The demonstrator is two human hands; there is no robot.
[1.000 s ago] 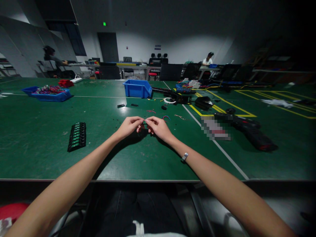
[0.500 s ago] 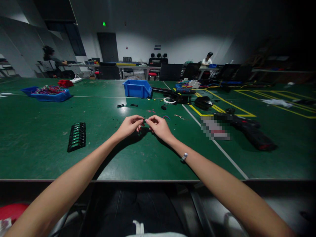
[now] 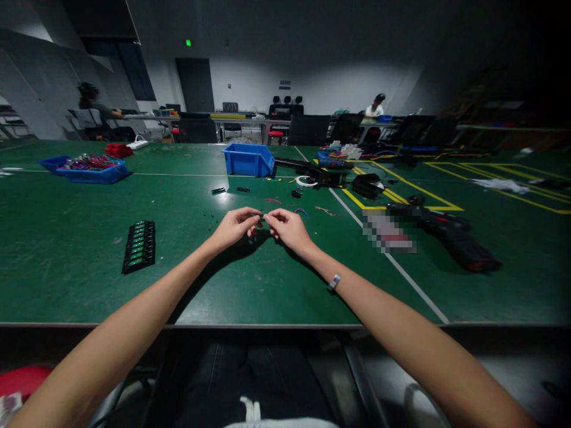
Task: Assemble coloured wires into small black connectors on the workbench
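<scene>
My left hand and my right hand meet fingertip to fingertip just above the green table. Both are closed in a pinch around something small and dark, mostly hidden by the fingers, so its kind cannot be made out. Tiny dark bits lie scattered left of my left hand. Behind the hands are two small black strips, one dark strip and another beside it. A red wire and a red-and-blue wire lie close behind my right hand.
At left lies a black rack with green pieces. Farther back are a blue tray of wires and a blue bin. To the right lie a black tool with a grip and a blurred-out flat object. Two people sit at far tables.
</scene>
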